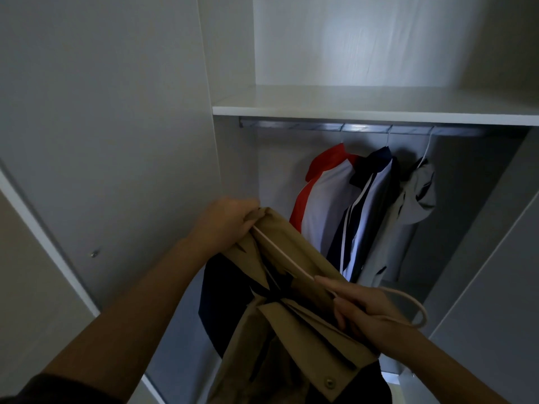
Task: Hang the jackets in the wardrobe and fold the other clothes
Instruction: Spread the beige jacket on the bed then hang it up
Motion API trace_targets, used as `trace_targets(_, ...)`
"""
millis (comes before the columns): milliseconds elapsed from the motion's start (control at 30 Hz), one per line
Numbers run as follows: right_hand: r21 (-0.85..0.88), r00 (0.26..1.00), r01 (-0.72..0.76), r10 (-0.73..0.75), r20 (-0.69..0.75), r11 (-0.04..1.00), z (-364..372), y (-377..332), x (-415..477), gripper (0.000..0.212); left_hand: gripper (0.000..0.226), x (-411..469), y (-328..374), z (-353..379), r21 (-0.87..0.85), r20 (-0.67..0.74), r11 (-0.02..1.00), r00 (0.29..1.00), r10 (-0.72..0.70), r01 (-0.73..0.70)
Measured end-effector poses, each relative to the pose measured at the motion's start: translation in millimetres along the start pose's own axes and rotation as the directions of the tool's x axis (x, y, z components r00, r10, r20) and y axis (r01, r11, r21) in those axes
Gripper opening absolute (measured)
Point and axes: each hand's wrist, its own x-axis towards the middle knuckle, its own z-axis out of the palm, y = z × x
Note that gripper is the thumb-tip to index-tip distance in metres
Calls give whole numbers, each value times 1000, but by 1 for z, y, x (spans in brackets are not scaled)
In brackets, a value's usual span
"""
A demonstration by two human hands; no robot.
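Left hand [226, 223]: closed around one upper corner of the beige jacket [306, 330], together with one end of the hanger [280, 249].
Right hand [367, 314]: fingers curled on the other end of the hanger, near its hook [420, 312]; the hook stuck out to the right of this hand.
Beige jacket: it was in front of the open wardrobe [233, 170], below the rail [291, 125]. It was stretched between the two hands, and most of the cloth hung down under them.
Hanger: its bar ran slanted from the left hand down to the right hand, across the jacket's top.
Rail: under the white shelf [350, 109]; a red and white jacket [323, 199], a navy jacket [370, 205] and a grey jacket [408, 205] hung there, close together.
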Motion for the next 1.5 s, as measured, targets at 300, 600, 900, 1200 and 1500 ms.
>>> trace_targets(300, 27, 983, -104, 98, 156, 994, -6, -19, 12, 53, 23, -15, 3, 0, -104, 105, 994, 994, -33, 44)
trace_targets(600, -62, 992, -106, 110, 65, 992, 0, -8, 1, 46, 35, -20, -2, 18, -212, 237, 810, 832, -501, 548)
trace_targets(900, -346, 932, -178, 271, 240, 921, 24, 8, 9, 40, 14, -1, 9, 25, -148, 237, 855, 857, -457, 496)
trace_targets(1200, -65, 943, -320, 325, 71, 945, -5, -3, 48, 37, 22, 29, 7, 21, -245, 347, 819, 836, -425, 519)
trace_targets(1500, 73, 875, -480, 472, 105, 874, -10, -17, 84, 22, 23, 36, 31, 31, -527, 590, 269, 575, -567, 806)
